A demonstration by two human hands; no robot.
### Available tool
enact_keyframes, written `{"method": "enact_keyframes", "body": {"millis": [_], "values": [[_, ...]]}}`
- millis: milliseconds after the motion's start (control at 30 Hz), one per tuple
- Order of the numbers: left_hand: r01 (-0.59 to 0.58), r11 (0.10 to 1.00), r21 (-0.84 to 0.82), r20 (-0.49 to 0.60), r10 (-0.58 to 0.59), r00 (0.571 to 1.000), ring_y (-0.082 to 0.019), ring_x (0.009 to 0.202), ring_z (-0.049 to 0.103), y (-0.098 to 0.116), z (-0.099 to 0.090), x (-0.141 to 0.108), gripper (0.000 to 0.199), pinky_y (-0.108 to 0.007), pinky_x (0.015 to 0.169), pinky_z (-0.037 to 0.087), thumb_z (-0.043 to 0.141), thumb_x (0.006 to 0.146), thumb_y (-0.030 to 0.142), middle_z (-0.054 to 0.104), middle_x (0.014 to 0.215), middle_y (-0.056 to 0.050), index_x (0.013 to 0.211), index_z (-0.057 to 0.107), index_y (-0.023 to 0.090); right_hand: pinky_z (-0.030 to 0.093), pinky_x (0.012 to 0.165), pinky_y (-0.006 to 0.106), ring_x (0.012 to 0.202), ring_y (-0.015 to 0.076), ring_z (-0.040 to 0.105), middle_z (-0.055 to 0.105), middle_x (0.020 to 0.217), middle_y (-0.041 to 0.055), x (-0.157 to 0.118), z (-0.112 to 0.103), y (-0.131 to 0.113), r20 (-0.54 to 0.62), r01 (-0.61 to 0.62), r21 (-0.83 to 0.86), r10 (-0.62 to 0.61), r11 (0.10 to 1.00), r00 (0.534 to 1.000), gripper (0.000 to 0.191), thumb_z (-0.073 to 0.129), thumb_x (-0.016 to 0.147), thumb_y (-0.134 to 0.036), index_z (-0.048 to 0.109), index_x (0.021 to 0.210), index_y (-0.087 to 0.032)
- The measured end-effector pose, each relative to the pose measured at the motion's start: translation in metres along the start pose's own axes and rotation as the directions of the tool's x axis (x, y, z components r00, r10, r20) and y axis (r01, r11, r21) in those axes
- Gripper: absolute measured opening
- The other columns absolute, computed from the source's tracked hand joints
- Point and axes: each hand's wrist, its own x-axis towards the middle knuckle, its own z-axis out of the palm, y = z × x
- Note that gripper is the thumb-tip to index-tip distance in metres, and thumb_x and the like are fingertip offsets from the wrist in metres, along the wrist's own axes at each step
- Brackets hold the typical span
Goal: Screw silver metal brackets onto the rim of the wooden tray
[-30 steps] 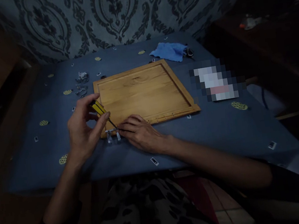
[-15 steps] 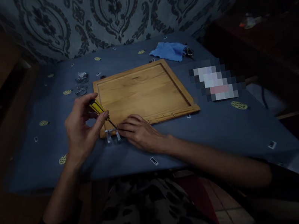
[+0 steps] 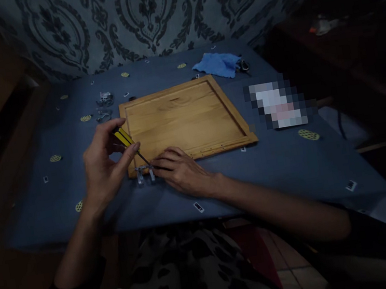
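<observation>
A wooden panel (image 3: 178,122) with a raised frame lies on the blue cloth of the table. My left hand (image 3: 106,163) holds a yellow and black screwdriver (image 3: 125,139) between thumb and fingers, its shaft slanting down to the right. The tip meets a metal hinge (image 3: 145,171) at the panel's near left corner. My right hand (image 3: 185,172) rests on the panel's near edge, fingers close together beside the hinge and screwdriver tip. Whatever its fingertips pinch is too small to make out.
Other metal hinges (image 3: 104,100) lie beyond my left hand. A blue rag (image 3: 219,64) sits at the back with a dark object beside it (image 3: 244,65). On the right is a blurred-out pale item (image 3: 278,105). A patterned curtain hangs behind the table (image 3: 370,175).
</observation>
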Motion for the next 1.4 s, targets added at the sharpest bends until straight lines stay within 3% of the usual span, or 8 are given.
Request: {"method": "enact_keyframes", "body": {"millis": [333,467,733,967,1400], "values": [[0.025,0.999,-0.029,0.058,-0.023,0.998,-0.015,0.081,0.069,0.000,-0.002,0.000,0.045,-0.029,0.074,0.062,0.074,0.091,0.040,0.068,0.113,-0.004,0.132,0.058,0.027,0.043,0.104,0.046,0.117,0.0249,0.059,0.074,0.122,0.0105,0.001,-0.001,0.001,0.033,-0.012,0.009,0.012,1.000,0.999,0.028,0.053,0.099,-0.015,0.069,0.122,-0.018],[0.010,1.000,0.030,0.034,-0.011,0.999,-0.013,0.072,0.066,0.000,-0.001,0.001,0.048,-0.028,0.067,0.061,0.076,0.089,0.045,0.067,0.114,-0.003,0.130,0.058,0.027,0.043,0.104,0.045,0.117,0.0250,0.060,0.074,0.122,0.0102,0.001,-0.001,0.001,0.036,-0.012,-0.011,0.012,1.000,0.999,0.029,0.053,0.099,-0.014,0.069,0.123,-0.018],[0.033,0.989,-0.147,0.077,-0.022,0.997,-0.020,0.090,0.074,0.007,-0.007,0.003,0.046,-0.034,0.081,0.066,0.074,0.091,0.040,0.071,0.104,-0.004,0.133,0.057,0.029,0.044,0.103,0.046,0.114,0.0259,0.060,0.074,0.120,0.0121,0.002,-0.002,0.001,0.017,0.007,0.004,-0.007,1.000,1.000,0.028,0.052,0.100,-0.016,0.069,0.122,-0.014],[0.054,0.996,-0.077,0.049,-0.051,0.998,-0.021,0.094,0.074,0.007,-0.010,-0.002,0.047,-0.037,0.084,0.066,0.074,0.091,0.039,0.071,0.111,-0.005,0.135,0.057,0.031,0.044,0.103,0.046,0.116,0.0261,0.059,0.074,0.122,0.0107,0.002,-0.002,0.000,0.022,-0.015,0.010,0.015,1.000,1.000,0.029,0.051,0.100,-0.015,0.069,0.123,-0.016],[0.043,0.999,-0.025,0.041,-0.042,0.998,-0.019,0.088,0.074,0.003,-0.003,-0.005,0.047,-0.032,0.079,0.065,0.074,0.091,0.039,0.070,0.115,-0.005,0.133,0.056,0.029,0.045,0.103,0.046,0.114,0.0259,0.060,0.075,0.119,0.0116,0.002,-0.001,0.000,0.005,-0.002,0.016,0.002,1.000,1.000,0.029,0.052,0.099,-0.014,0.069,0.123,-0.015]]}}
